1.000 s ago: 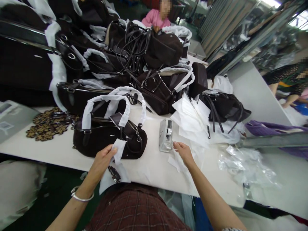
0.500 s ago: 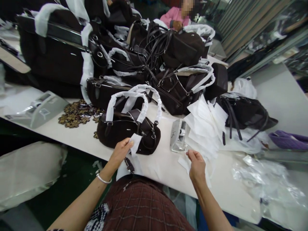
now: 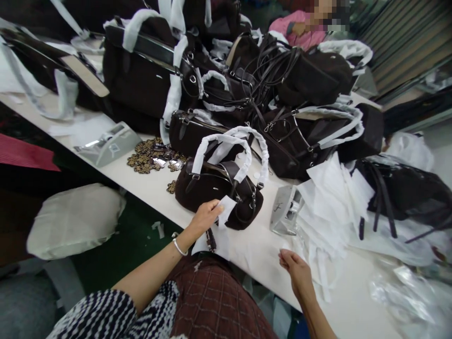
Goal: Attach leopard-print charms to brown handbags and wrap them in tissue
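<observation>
My left hand (image 3: pixel 205 219) is closed on a small piece of white tissue paper (image 3: pixel 228 207), in front of a dark brown handbag (image 3: pixel 197 190). The bag stands upright, its two handles (image 3: pixel 226 140) wrapped in white paper. Below that hand, a short dark strap with metal fittings (image 3: pixel 211 239) lies over more white paper at the table edge. My right hand (image 3: pixel 298 270) is held in a pinch above the table, apart from the bag; what is between its fingertips is too small to make out. Beyond it stands a grey tape dispenser (image 3: pixel 280 214).
White tissue sheets (image 3: pixel 328 195) are piled to the right of the dispenser. Several dark bags (image 3: pixel 141 84) crowd the table's back. Leopard-patterned flower charms (image 3: pixel 144 155) and another tape dispenser (image 3: pixel 118 143) lie left. Clear plastic (image 3: pixel 406 296) covers the right side. A person in pink (image 3: pixel 310 35) is behind.
The view has turned left, so the table's things appear farther right. My right hand has drawn away from the dispenser toward my body. My left hand still holds the tissue paper by the bag.
</observation>
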The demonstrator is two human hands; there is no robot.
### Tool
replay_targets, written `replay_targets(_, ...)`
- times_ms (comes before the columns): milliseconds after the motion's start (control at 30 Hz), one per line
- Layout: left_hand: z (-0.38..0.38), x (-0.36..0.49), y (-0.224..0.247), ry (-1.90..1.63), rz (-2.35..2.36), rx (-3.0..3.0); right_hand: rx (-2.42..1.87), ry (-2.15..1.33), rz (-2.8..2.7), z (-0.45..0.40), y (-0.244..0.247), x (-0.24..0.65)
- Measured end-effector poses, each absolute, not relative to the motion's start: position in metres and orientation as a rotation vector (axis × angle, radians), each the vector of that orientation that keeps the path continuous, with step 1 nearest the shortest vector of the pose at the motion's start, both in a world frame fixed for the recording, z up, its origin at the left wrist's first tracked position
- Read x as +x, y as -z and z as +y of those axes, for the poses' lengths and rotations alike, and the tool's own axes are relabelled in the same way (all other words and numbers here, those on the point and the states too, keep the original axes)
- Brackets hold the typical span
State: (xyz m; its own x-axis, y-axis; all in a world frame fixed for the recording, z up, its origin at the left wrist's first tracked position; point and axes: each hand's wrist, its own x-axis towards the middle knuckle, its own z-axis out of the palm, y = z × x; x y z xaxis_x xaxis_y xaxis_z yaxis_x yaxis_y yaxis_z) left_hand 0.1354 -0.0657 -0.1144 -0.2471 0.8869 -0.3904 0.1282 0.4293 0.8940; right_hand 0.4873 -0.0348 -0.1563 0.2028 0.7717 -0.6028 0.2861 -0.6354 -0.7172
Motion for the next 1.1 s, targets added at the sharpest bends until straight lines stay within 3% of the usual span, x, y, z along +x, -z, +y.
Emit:
replay_targets(133,-0.066,0.135,0.113,-0.91,1.733,0.99,-1.67,-1.538,-1.522,-0.022,0.08,0.388)
replay_targets(233,-0.068,0.135,0.113,-0.944,1.707,1.043,-1.325,-1.688,-1.724,-0.007,0.049,0.311)
replay_targets(367,-0.071,0.133,0.114,-1.004,1.671,1.046,-1.278,-1.533,-1.922,0.009,0.055,0.264)
replay_targets(900,-0.071,0.131,0.115,-0.999,1.736,1.178,-1.702,-1.005,-2.332,0.028,0.07,0.241)
replay_targets(1100,-0.073,0.137,0.118,-1.013,1.754,1.126,-1.813,-0.55,-2.566,0.028,0.066,0.249)
